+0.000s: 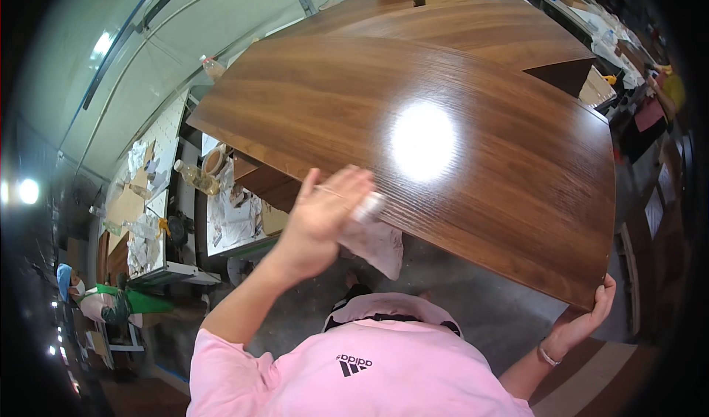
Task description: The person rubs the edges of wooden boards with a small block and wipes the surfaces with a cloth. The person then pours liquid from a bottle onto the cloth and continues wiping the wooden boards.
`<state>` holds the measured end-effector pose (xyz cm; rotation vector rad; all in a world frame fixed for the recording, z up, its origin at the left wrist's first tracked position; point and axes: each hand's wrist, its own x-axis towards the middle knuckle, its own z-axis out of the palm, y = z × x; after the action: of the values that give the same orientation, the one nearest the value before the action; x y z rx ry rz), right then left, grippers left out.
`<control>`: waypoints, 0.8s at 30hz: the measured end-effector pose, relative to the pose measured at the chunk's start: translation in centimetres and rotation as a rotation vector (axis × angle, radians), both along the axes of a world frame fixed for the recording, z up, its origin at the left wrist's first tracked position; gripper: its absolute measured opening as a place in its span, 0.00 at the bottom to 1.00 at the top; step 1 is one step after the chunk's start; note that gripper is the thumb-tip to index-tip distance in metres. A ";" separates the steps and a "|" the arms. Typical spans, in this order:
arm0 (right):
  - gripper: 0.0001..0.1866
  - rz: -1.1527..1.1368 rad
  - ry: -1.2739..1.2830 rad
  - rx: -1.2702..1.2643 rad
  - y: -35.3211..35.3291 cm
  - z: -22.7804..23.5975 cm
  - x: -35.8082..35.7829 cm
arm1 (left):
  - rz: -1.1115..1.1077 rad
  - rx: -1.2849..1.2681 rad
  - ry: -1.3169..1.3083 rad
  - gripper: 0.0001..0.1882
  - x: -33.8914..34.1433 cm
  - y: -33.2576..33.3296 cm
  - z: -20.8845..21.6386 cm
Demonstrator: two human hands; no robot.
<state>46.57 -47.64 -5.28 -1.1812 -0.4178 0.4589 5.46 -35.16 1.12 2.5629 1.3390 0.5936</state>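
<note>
A large glossy brown wood-grain panel (325, 99) spreads out in front of me, with a bright light reflected on it. At its near left edge, my left hand (329, 210) is closed on a whitish cloth (377, 247) that hangs below the edge. Part of the cloth shows white beside the fingers; the rest of the grip is hidden by the hand. My right hand (587, 315) grips the panel's near right corner, fingers curled around the outer edge and palm partly hidden beneath it.
Another brown panel (458, 29) lies beyond. To the left stand a bottle of yellowish liquid (198, 177) and a cluttered work table (170, 247). A co-worker in a green apron (140, 302) is at far left; another person (668, 92) is at far right.
</note>
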 end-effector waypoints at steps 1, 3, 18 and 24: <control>0.17 0.041 -0.039 -0.007 -0.2 -0.1 0.0 | 0.081 -0.134 -0.219 0.33 -2.0 0.3 0.3; 0.15 0.034 -0.046 -0.008 -0.3 0.3 -0.2 | 0.167 -0.432 -0.876 0.27 -4.3 0.1 0.4; 0.13 0.814 -0.848 0.287 6.8 5.5 -26.4 | -0.254 -0.818 -1.492 0.27 -5.3 -0.1 0.4; 0.08 1.413 0.071 -0.088 10.6 2.0 -30.8 | 0.117 -0.599 -1.140 0.23 -11.7 -1.2 -1.0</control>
<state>15.73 -37.05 -3.32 -0.7812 -1.1615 1.7286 -6.21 -36.37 0.09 1.2633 0.9800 1.1810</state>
